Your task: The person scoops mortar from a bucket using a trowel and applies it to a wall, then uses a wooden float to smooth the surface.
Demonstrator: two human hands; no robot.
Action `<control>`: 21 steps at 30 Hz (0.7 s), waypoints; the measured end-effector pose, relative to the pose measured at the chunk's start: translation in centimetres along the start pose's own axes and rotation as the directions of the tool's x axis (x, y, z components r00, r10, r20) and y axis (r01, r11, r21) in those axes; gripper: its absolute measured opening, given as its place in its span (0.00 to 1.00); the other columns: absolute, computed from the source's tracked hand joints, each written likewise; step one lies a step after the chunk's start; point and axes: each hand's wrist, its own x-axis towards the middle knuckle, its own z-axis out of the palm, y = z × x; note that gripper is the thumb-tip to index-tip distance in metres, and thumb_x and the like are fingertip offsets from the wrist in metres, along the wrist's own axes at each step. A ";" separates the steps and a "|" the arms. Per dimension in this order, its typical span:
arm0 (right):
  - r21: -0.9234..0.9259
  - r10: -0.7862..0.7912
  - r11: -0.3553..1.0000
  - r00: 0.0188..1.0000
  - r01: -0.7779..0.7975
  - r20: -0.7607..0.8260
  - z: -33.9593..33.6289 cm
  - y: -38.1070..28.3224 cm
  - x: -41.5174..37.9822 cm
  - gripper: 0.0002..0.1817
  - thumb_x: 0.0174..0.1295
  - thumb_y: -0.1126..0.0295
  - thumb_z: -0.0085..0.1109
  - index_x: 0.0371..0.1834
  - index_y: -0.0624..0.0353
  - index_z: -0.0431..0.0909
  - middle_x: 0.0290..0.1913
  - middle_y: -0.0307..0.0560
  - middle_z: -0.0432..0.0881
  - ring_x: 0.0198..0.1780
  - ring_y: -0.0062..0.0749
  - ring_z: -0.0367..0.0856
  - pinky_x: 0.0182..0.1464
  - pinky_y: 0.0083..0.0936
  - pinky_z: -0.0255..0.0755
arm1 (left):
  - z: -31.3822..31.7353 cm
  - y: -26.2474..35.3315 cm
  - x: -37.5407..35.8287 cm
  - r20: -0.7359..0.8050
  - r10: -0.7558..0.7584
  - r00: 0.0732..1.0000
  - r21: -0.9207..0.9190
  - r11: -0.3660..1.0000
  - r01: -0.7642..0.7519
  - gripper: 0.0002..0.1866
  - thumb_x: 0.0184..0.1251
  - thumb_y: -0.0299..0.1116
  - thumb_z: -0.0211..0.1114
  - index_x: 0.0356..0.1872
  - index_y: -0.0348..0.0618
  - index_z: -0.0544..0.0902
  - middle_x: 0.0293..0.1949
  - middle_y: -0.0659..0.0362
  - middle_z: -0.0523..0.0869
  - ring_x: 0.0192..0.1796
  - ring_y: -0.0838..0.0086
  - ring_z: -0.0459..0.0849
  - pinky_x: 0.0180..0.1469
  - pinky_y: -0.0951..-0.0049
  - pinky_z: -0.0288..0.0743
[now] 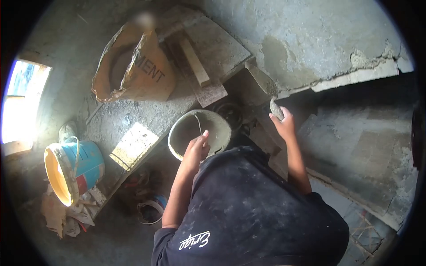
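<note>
My right hand (285, 124) is wrapped round the mortar-crusted handle of a trowel (261, 80). The trowel's blade points up and away, close to the rough wall edge. In my left hand (194, 150) is the thin wire handle of a bucket (173, 139). The bucket hangs in front of my body with its mouth facing up, grey-crusted around the rim. Its inside is dim, and part of the near rim is hidden behind my arm and shirt.
An opened cement bag (153, 66) stands on the dusty platform (106, 122), beside wooden boards (217, 44). A blue paint bucket (91, 164) lies tilted at left. A broken plaster edge (355, 77) runs along the wall at right. Another bucket (151, 212) sits lower down.
</note>
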 end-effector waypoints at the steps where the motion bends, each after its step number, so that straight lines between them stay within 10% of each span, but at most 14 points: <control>1: -0.033 -0.007 0.999 1.000 0.007 -0.003 -0.1 -0.2 0.7 0.17 0.54 0.63 0.70 0.38 0.65 0.78 0.32 0.59 0.82 0.35 0.52 0.82 0.38 0.38 0.73 | 0.5 0.0 -0.1 -0.038 0.029 0.999 0.033 0.999 -0.027 0.22 0.75 0.50 0.52 0.21 0.54 0.61 0.16 0.73 0.55 0.18 0.86 0.48 0.21 0.76 0.40; 8: 0.019 0.111 0.993 0.981 -0.115 0.158 -1.6 -1.5 4.5 0.16 0.58 0.63 0.67 0.36 0.67 0.78 0.28 0.53 0.82 0.30 0.38 0.81 0.35 0.33 0.73 | 0.7 -0.1 0.1 -0.137 0.064 0.988 -0.067 0.995 -0.073 0.19 0.76 0.47 0.50 0.23 0.52 0.65 0.15 0.73 0.57 0.17 0.86 0.49 0.21 0.77 0.40; 13: 0.289 0.366 0.814 0.831 -0.504 0.420 -3.1 -4.2 6.6 0.13 0.63 0.64 0.64 0.40 0.64 0.78 0.30 0.40 0.82 0.28 0.18 0.77 0.29 0.19 0.72 | 1.9 0.2 0.5 -0.144 0.067 0.987 -0.072 0.994 -0.078 0.20 0.75 0.46 0.54 0.21 0.53 0.64 0.18 0.74 0.58 0.20 0.87 0.51 0.22 0.77 0.42; 21: 0.425 0.429 0.663 0.777 -0.617 0.460 -3.6 -2.3 9.9 0.18 0.63 0.59 0.63 0.45 0.62 0.77 0.34 0.42 0.80 0.29 0.21 0.77 0.29 0.18 0.72 | 2.2 1.0 0.8 -0.108 0.094 0.990 -0.082 0.991 -0.103 0.20 0.75 0.47 0.54 0.21 0.53 0.64 0.17 0.74 0.59 0.19 0.87 0.51 0.22 0.77 0.43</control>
